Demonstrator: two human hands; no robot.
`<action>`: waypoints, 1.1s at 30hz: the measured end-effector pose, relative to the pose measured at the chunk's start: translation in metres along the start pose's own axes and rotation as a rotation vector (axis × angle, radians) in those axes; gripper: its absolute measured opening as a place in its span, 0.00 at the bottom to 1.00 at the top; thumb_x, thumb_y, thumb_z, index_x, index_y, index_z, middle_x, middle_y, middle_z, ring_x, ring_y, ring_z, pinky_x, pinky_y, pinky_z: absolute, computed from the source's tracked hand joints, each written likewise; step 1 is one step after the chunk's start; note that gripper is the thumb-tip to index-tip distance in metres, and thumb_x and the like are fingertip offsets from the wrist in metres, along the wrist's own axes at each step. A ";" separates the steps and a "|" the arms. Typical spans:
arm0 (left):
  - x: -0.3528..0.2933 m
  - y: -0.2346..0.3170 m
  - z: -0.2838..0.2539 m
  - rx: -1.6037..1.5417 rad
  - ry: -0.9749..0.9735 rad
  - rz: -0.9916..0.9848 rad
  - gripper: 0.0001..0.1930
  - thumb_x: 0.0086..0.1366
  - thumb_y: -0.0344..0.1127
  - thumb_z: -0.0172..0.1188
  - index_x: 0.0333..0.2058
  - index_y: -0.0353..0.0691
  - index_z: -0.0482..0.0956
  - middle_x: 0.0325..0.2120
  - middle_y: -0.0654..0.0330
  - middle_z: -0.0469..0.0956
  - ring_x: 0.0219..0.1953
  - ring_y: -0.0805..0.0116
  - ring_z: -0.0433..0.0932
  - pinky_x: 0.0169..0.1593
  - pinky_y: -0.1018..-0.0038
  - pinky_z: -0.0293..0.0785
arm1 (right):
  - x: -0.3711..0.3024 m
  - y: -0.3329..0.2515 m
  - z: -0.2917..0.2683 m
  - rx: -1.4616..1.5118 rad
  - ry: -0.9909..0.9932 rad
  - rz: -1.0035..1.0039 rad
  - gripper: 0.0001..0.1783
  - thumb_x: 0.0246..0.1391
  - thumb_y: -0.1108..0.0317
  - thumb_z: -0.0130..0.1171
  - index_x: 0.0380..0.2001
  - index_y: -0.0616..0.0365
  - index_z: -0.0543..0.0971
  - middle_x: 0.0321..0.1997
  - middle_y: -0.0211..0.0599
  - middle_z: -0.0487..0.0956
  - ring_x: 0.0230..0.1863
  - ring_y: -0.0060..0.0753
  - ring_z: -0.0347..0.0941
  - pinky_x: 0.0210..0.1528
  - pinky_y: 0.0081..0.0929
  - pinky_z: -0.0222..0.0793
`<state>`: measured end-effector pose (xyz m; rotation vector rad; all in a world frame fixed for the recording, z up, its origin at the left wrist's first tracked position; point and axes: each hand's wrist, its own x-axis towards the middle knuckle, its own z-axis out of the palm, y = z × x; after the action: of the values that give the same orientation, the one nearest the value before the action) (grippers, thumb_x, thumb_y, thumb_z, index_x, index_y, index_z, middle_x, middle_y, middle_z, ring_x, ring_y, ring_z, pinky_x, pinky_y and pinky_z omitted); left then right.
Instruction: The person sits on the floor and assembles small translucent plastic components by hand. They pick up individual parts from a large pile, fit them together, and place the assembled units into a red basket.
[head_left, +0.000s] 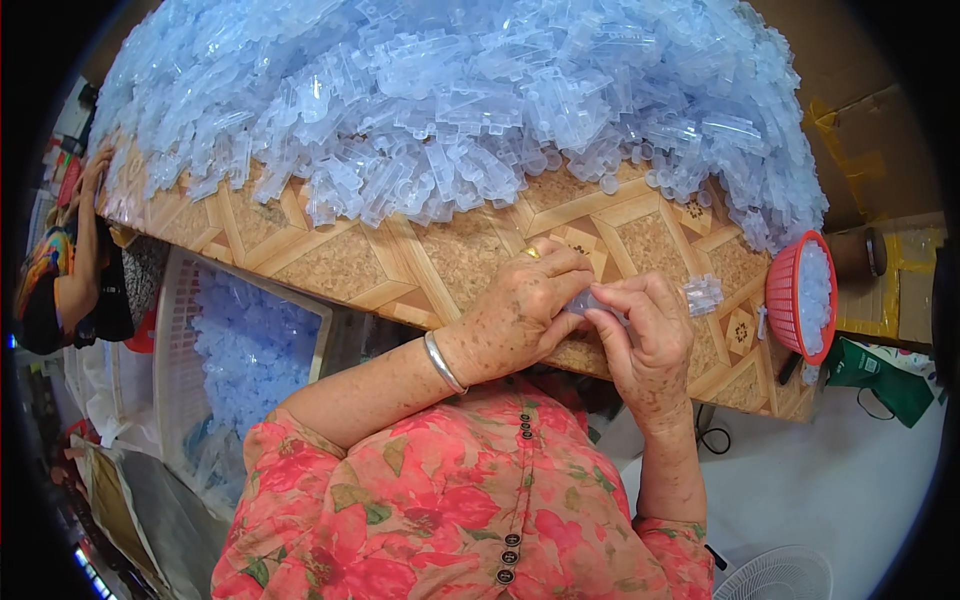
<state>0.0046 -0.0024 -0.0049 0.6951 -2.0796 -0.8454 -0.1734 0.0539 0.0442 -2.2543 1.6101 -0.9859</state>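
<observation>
My left hand (528, 302), with a ring and a silver bracelet on its wrist, is closed on a small clear plastic piece (584, 301) at the table's near edge. My right hand (650, 335) pinches the same piece from the other side, thumb against forefinger. Fingers cover most of it, so its full shape is hidden. Just right of my right hand, a few clear plastic pieces (703, 294) lie on the wood-patterned table (450, 255). Beyond both hands spreads a large heap of translucent, bluish plastic pieces (450, 110), many long and flat, some with round ends.
A red basket (774, 300) holding similar pieces stands at the table's right end, near a green bag (882, 380). Below left is a white crate (180, 350) full of pieces. Another person's hand (97, 168) reaches the table's far left. A fan (778, 575) sits lower right.
</observation>
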 end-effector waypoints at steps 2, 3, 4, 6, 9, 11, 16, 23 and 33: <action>-0.002 0.000 0.002 -0.008 0.001 -0.013 0.19 0.52 0.25 0.68 0.44 0.33 0.80 0.45 0.49 0.78 0.50 0.46 0.77 0.51 0.59 0.76 | -0.002 0.003 0.002 0.016 0.006 0.005 0.12 0.46 0.75 0.71 0.37 0.56 0.82 0.37 0.36 0.79 0.39 0.42 0.75 0.42 0.37 0.67; -0.003 -0.001 0.003 0.008 0.007 -0.008 0.19 0.52 0.26 0.68 0.45 0.33 0.79 0.46 0.49 0.78 0.50 0.45 0.77 0.52 0.59 0.76 | -0.002 0.003 0.002 0.001 0.010 -0.008 0.13 0.46 0.74 0.71 0.38 0.56 0.82 0.38 0.36 0.79 0.40 0.42 0.75 0.42 0.37 0.67; -0.003 -0.001 0.004 0.024 0.012 -0.004 0.20 0.52 0.26 0.68 0.46 0.32 0.79 0.47 0.49 0.78 0.50 0.45 0.77 0.52 0.59 0.75 | -0.002 0.003 0.002 -0.014 0.014 -0.022 0.14 0.46 0.74 0.71 0.39 0.56 0.82 0.38 0.35 0.79 0.40 0.42 0.75 0.42 0.37 0.67; -0.003 -0.001 0.005 0.050 0.024 0.013 0.21 0.53 0.27 0.69 0.47 0.32 0.78 0.48 0.49 0.77 0.51 0.45 0.77 0.54 0.58 0.75 | -0.002 0.003 0.001 -0.040 0.007 -0.033 0.16 0.47 0.72 0.71 0.42 0.55 0.82 0.39 0.35 0.79 0.41 0.42 0.75 0.43 0.37 0.67; -0.002 0.000 0.003 0.072 0.047 0.041 0.24 0.53 0.30 0.71 0.49 0.32 0.78 0.50 0.49 0.77 0.52 0.45 0.76 0.55 0.57 0.74 | -0.002 0.002 -0.006 -0.053 0.006 -0.025 0.22 0.47 0.71 0.72 0.48 0.54 0.82 0.40 0.35 0.80 0.41 0.41 0.75 0.43 0.38 0.68; -0.003 0.004 0.001 0.081 0.071 0.050 0.25 0.53 0.33 0.72 0.50 0.33 0.78 0.51 0.49 0.77 0.51 0.45 0.77 0.55 0.56 0.74 | -0.004 0.002 -0.013 -0.034 0.044 -0.020 0.25 0.47 0.71 0.72 0.52 0.54 0.81 0.41 0.34 0.80 0.37 0.38 0.76 0.41 0.36 0.68; -0.004 0.026 -0.020 0.023 -0.017 -0.163 0.23 0.60 0.39 0.71 0.51 0.34 0.78 0.51 0.50 0.78 0.47 0.52 0.80 0.53 0.62 0.76 | -0.017 0.003 -0.026 0.220 -0.098 0.465 0.23 0.61 0.66 0.64 0.58 0.59 0.75 0.25 0.31 0.80 0.19 0.18 0.69 0.25 0.22 0.64; 0.006 0.015 -0.009 -0.128 -0.150 -0.141 0.18 0.71 0.39 0.59 0.56 0.40 0.80 0.40 0.50 0.83 0.36 0.59 0.82 0.41 0.67 0.78 | -0.004 0.012 -0.022 0.695 -0.437 0.848 0.22 0.70 0.55 0.55 0.58 0.58 0.73 0.24 0.32 0.81 0.14 0.16 0.69 0.16 0.15 0.62; 0.028 0.025 -0.022 -0.647 -0.377 -0.674 0.16 0.75 0.36 0.55 0.58 0.44 0.81 0.44 0.64 0.82 0.40 0.77 0.81 0.35 0.80 0.84 | 0.009 0.022 -0.024 0.905 -0.546 1.105 0.26 0.69 0.50 0.56 0.57 0.58 0.66 0.32 0.43 0.82 0.16 0.22 0.76 0.12 0.16 0.69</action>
<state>0.0023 -0.0141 0.0369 0.9204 -1.6888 -2.0414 -0.2036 0.0427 0.0546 -0.7154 1.3735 -0.5040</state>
